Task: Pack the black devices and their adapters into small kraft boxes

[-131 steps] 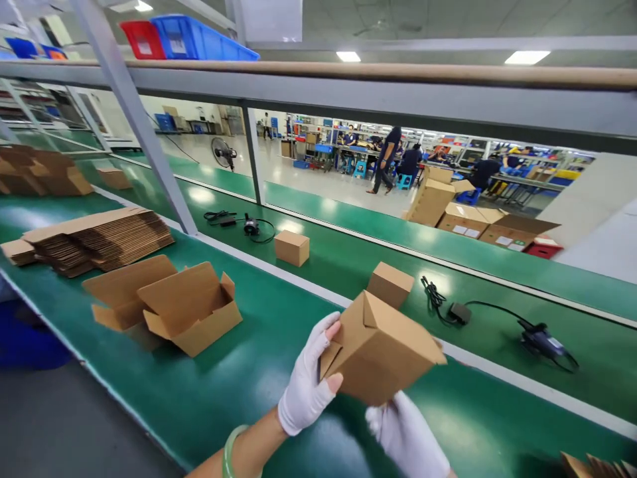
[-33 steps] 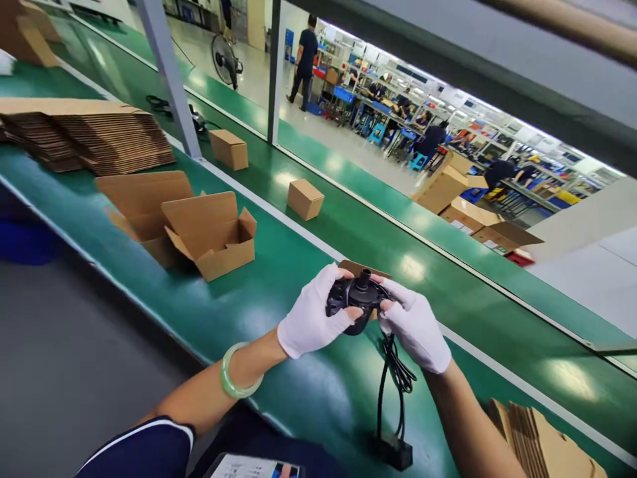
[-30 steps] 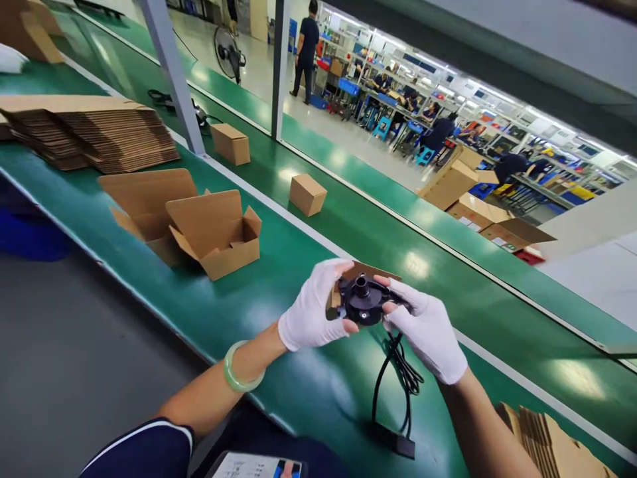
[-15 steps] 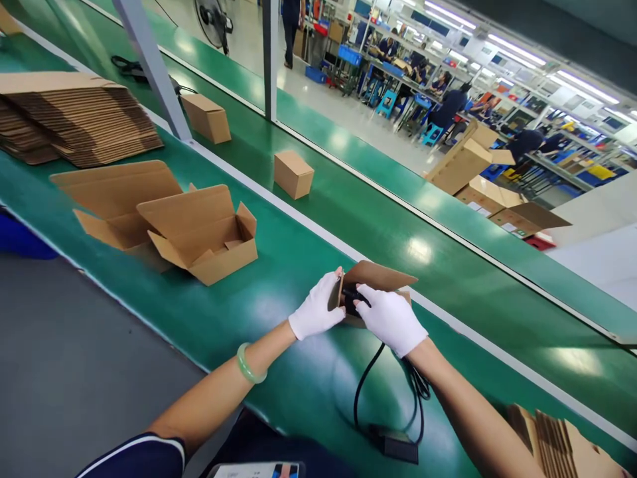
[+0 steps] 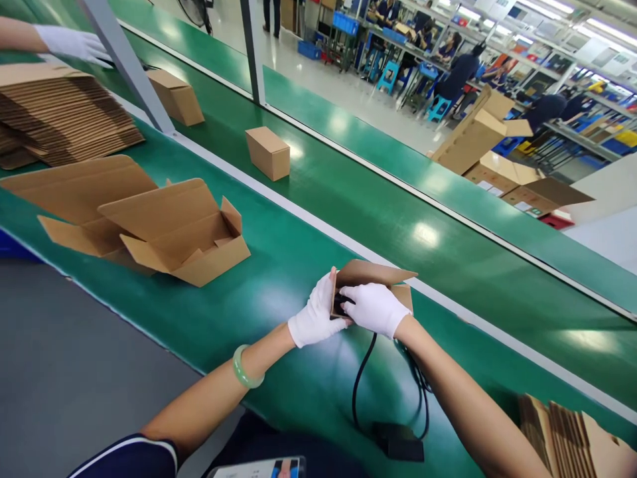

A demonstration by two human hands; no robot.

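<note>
White-gloved, my left hand [image 5: 317,317] grips the left end of a small open cardboard box [image 5: 375,271], its fingers wrapped around the side. My right hand [image 5: 377,309], gloved too, reaches into the box with bent fingers closed on a black corded piece [image 5: 342,304]. How far the piece goes in is hidden by the hand. Below the box, a black cable [image 5: 356,388] loops across the green surface to a black adapter block [image 5: 399,443]. More coils of cable are partly covered by my right forearm.
Two open cardboard boxes [image 5: 192,232] stand at left, near a stack of flat cardboard [image 5: 64,113]. Closed boxes [image 5: 269,156] sit on the green conveyor [image 5: 348,192] beyond the pale rail. Folded cardboard [image 5: 567,438] lies lower right. A co-worker's gloved hand [image 5: 74,45] shows upper left.
My right hand and the black piece have moved slightly left, deeper into the box. A co-worker's gloved hand has come in at upper left. The view has shifted a little.
</note>
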